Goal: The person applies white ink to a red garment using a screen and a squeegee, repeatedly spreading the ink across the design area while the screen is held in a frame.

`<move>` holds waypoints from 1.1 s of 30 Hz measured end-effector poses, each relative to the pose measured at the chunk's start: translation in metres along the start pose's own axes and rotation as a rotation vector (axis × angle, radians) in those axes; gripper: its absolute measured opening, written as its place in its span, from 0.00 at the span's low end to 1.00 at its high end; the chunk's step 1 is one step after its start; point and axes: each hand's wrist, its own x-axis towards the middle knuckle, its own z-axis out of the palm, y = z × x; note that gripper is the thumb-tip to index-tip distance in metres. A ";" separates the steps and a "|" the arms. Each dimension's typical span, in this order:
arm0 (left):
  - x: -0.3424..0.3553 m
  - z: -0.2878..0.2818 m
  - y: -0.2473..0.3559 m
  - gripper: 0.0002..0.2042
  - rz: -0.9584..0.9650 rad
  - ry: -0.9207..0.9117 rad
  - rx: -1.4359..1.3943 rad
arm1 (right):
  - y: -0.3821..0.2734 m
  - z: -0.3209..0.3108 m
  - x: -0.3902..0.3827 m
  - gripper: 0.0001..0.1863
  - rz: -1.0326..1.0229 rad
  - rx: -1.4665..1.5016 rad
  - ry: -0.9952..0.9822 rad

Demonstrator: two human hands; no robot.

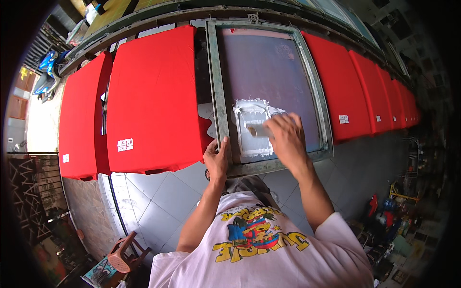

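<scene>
A screen-printing frame [328,139] with a weathered grey-green rim lies in front of me, its mesh [269,67] bluish purple. White ink [249,105] forms a rough rectangle on the lower part of the mesh, with ragged edges. My right hand [288,137] grips a small squeegee [259,130] over this patch; both look slightly smeared by motion. My left hand [217,158] holds the frame's left rail near the lower corner, thumb on top. The fingers below are partly hidden.
Red shirts are stretched on boards in a row: two at left [153,96], several at right [336,86], most showing a small white print. A metal rail [144,24] runs behind them. A brown stool [126,254] stands lower left; clutter [389,216] lies at right.
</scene>
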 end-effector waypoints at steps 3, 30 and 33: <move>-0.001 0.004 0.000 0.16 0.008 -0.014 -0.031 | -0.010 0.030 -0.066 0.15 -0.021 -0.057 0.029; -0.024 -0.027 0.053 0.22 0.125 0.082 0.412 | 0.244 0.053 -0.097 0.44 0.850 0.441 0.620; -0.019 -0.085 0.061 0.22 0.192 0.107 0.411 | 0.178 0.055 -0.097 0.41 0.840 0.479 0.628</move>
